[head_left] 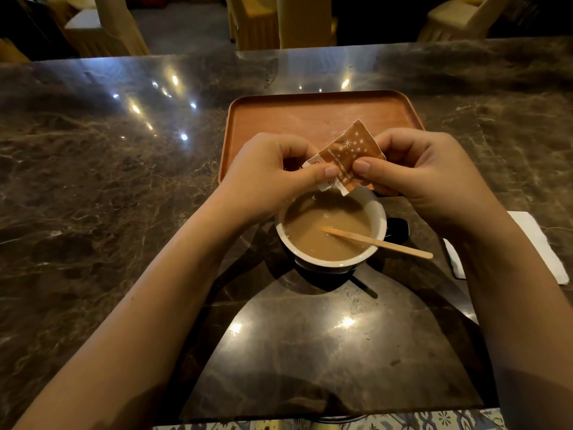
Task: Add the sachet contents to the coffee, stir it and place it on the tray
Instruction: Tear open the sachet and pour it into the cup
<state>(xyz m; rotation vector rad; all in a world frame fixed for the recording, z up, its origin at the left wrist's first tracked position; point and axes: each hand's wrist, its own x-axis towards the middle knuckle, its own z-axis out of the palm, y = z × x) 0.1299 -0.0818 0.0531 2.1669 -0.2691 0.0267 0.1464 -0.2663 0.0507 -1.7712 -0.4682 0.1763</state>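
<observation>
Dark marble desk carries a coffee cup just before the wooden tray, while left hand and right hand each pinch the brown sachet over it.

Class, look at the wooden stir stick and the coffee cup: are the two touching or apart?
Touching. The head view shows the stir stick lying across the cup, resting on its right rim with one end dipped into the coffee and the other end past the rim.
</observation>
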